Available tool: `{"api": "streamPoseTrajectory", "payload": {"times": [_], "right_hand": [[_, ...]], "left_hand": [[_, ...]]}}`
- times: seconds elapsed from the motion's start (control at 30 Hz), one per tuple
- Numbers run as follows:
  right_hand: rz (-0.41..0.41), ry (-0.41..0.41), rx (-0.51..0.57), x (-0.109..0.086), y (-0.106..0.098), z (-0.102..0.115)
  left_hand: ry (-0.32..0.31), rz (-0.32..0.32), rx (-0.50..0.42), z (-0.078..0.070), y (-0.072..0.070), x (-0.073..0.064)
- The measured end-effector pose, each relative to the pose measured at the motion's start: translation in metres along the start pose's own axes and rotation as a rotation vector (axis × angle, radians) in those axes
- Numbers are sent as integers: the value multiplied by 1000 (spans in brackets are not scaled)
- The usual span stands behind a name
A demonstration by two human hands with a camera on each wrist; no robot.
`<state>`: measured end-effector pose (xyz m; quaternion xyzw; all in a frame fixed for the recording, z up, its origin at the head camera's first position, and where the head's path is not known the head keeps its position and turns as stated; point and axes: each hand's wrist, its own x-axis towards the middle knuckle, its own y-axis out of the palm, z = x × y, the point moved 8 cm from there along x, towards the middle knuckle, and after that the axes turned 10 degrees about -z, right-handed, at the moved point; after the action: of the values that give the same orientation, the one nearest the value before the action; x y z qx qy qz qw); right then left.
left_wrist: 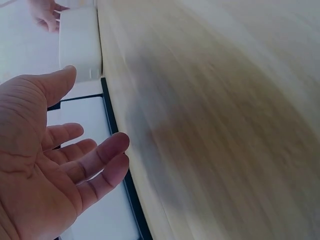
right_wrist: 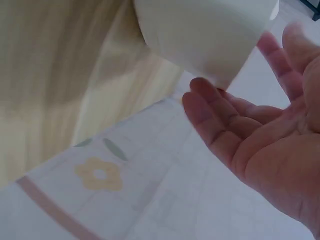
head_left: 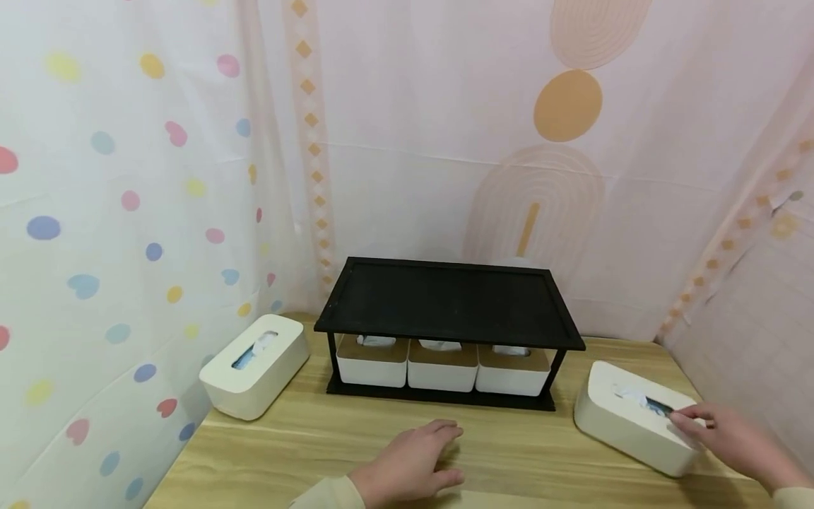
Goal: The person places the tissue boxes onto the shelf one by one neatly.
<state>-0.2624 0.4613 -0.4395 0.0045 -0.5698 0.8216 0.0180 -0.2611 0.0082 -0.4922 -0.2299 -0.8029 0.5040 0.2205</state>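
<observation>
My right hand is over the near end of a white tissue box on the table's right side. Its fingertips are by the slot in the lid, where white tissue shows; whether they touch the lid is unclear. In the right wrist view, the other fingers of that hand lie loosely beside the box's end. My left hand, fingers spread and relaxed, hovers above the wooden table with nothing in it. Behind it stands a black rack holding three white tissue boxes with brown lids.
Another white tissue box sits at the table's left edge, its slot showing tissue and something blue. Patterned curtains hang behind and on both sides of the wooden table.
</observation>
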Motion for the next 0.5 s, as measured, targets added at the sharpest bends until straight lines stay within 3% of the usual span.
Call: {"api": "streamPoseTrajectory", "payload": {"times": [0.1,0.27,0.4,0.5], "right_hand": [[10,76,61,-9,4,-8],[55,154,305,-16,16,-5],[53,91,361,-13,17,11],[72,59,395,-13,20,21]], "left_hand": [[4,13,-39,-6,2,0],[28,51,-156,-21,8,1],[-2,89,-277,-30,12,4],[-58,133,-407,-36,16,5]]}}
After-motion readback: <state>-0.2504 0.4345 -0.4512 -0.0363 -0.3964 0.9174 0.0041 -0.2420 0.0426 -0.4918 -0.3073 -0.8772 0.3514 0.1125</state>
